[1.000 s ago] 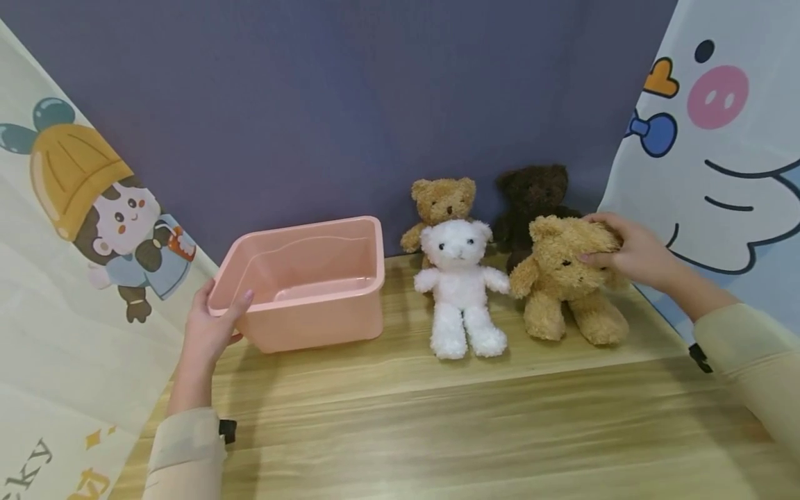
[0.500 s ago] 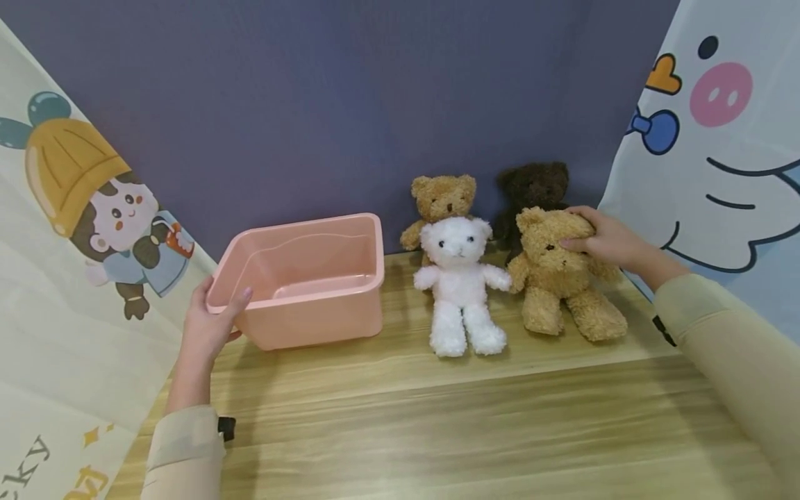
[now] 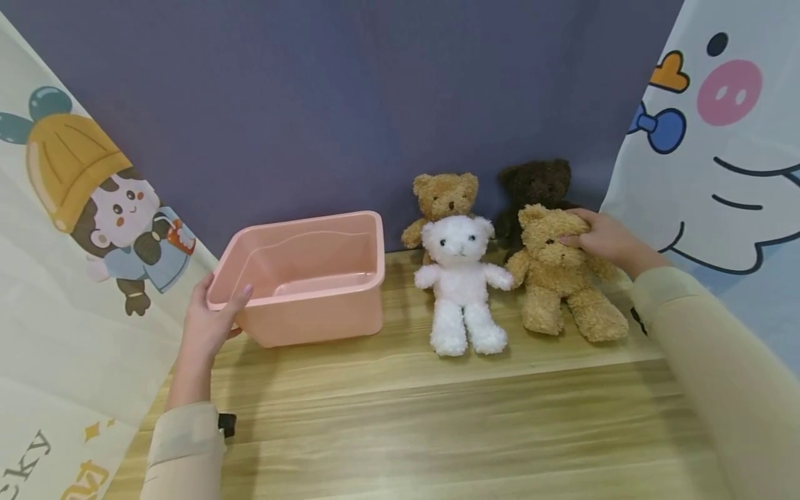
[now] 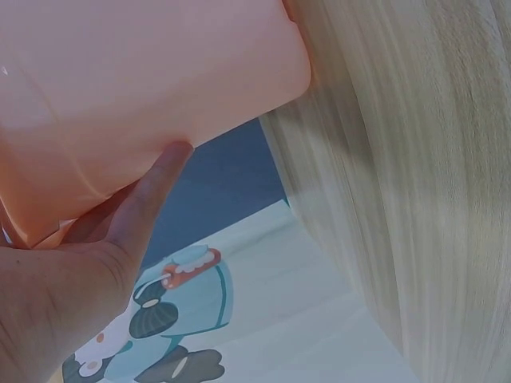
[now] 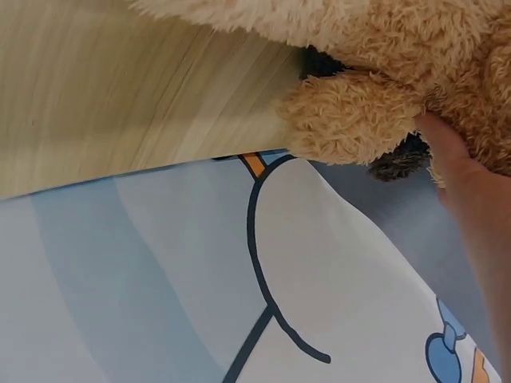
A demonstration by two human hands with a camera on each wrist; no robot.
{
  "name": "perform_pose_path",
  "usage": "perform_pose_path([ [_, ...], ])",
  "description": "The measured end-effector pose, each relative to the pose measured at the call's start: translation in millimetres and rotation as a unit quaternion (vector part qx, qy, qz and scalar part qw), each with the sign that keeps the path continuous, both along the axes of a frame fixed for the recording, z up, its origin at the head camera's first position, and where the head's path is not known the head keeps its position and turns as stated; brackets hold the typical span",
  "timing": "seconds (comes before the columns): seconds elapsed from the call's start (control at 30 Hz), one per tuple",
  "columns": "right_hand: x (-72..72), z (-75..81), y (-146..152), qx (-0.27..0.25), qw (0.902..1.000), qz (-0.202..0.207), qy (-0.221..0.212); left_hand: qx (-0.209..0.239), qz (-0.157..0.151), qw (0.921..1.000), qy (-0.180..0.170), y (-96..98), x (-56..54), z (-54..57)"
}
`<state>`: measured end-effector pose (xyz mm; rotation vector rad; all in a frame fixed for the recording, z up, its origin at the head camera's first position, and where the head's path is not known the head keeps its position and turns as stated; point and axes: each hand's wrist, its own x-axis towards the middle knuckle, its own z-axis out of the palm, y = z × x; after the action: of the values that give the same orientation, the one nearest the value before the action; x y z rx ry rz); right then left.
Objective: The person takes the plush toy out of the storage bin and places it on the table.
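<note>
My left hand (image 3: 209, 323) grips the front left corner of a pink plastic bin (image 3: 312, 321), thumb over the rim. In the left wrist view, a finger lies along the outside of the bin (image 4: 144, 72). At the right, my right hand (image 3: 609, 239) holds the head of a tan teddy bear (image 3: 555, 281), which is upright with its legs on the table. The right wrist view shows the thumb pressed into the fur of the tan bear (image 5: 355, 116); the other fingers are hidden. Beside it stands a white teddy bear (image 3: 462, 285).
A light brown teddy bear (image 3: 445, 196) is partly hidden behind the white one. Behind the tan bear sits a dark brown bear (image 3: 537, 182). A grey-blue backdrop (image 3: 312, 104) rises behind the wooden table (image 3: 406, 423), with printed cloths (image 3: 719, 194) at both sides.
My right hand has shifted the tan bear's head slightly left and back; its legs have barely moved. My right forearm has swung inward. The left hand still holds the bin in place.
</note>
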<state>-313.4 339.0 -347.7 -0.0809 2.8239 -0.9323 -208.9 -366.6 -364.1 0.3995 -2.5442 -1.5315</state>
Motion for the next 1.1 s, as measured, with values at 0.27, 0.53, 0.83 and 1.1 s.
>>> perform_pose_path([
  [0.27,1.4,-3.9,1.2,-0.015,0.9999,-0.001,-0.005,0.002,0.0,1.0,0.004,1.2,-1.2,-0.5],
  [0.53,2.5,-5.0,4.0,-0.03,0.9994,0.003,-0.018,-0.002,-0.001,1.0,0.003,4.3,-0.8,3.4],
  [0.83,1.5,-3.4,2.8,-0.028,0.999,-0.006,-0.034,-0.003,0.009,0.9999,-0.002,3.4,-0.8,3.4],
  [1.1,-3.9,-5.8,-7.5,-0.029,0.9995,-0.007,-0.013,-0.003,0.007,0.9999,-0.008,0.6,-19.5,2.4],
])
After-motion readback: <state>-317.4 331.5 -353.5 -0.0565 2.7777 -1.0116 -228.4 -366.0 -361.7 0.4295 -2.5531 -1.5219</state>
